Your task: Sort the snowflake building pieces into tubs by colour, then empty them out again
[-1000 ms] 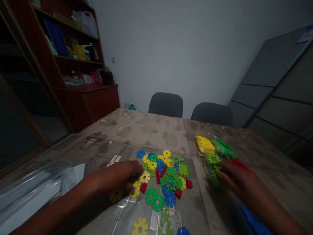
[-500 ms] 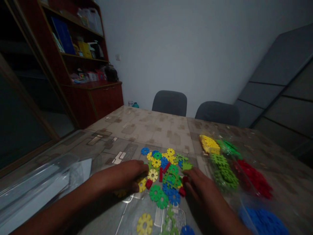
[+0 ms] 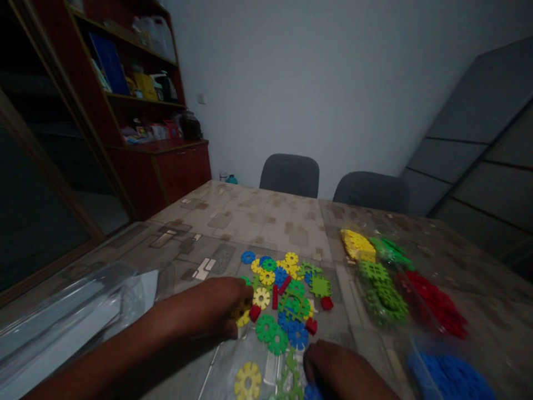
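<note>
My left hand rests at the left side of a loose pile of flat plastic pieces. Its thumb and fingers are apart, around a yellow notched disc. A cream-yellow disc and a red block lie beside its fingertips. Closer to me, my right hand is curled over the table, its fingertips largely hidden. A blue disc shows partly beneath it; a green connector piece lies just left. Green discs, blue discs and a green square piece make up the pile.
On the right stand clear containers of sorted pieces: yellow, light green, red and blue. An open clear plastic case lies on the left. Two grey chairs face the table's far side.
My right hand has moved from the pile's right edge toward me, curling over the blue disc. This uncovers the green square piece and a red block. My left hand has barely shifted.
</note>
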Tool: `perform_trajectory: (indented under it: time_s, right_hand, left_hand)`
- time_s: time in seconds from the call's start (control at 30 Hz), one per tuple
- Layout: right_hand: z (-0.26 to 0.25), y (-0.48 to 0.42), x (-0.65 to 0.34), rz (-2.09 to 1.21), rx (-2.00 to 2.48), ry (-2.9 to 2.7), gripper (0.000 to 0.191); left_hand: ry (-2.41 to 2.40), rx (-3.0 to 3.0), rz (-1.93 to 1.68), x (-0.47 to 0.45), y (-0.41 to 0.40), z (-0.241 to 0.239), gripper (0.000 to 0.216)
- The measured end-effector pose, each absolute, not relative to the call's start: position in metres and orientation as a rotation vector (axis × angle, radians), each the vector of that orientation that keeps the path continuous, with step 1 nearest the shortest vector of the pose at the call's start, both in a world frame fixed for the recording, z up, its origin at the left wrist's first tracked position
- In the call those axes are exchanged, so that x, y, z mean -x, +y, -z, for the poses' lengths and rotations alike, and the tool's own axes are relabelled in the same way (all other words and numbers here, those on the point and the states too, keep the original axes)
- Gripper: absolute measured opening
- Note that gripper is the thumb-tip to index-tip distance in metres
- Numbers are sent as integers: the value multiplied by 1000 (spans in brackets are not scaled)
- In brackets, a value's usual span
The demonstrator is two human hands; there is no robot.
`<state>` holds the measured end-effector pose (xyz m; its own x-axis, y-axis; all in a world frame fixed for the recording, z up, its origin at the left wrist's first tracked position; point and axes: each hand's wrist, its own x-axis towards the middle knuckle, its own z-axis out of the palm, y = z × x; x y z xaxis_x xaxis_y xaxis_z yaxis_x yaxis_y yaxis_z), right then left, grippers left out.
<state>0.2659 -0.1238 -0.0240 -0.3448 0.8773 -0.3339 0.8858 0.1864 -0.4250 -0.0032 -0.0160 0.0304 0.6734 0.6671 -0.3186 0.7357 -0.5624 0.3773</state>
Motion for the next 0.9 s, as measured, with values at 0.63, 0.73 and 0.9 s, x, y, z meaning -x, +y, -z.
perform_trajectory:
  time_s: [0.63, 0.73, 0.9]
  right_hand:
    - [13, -122, -265, 782, -1858, 2529, 39]
    - [23, -123, -271, 630, -1761, 2675, 43]
    - [42, -120, -270, 698, -1807, 2562, 23]
  left_hand:
    - [982, -2563, -103, 6, 7, -21, 32]
    - [1074, -2638, -209, 1, 15, -14, 43]
    - [1202, -2619, -108, -1, 29, 8, 57]
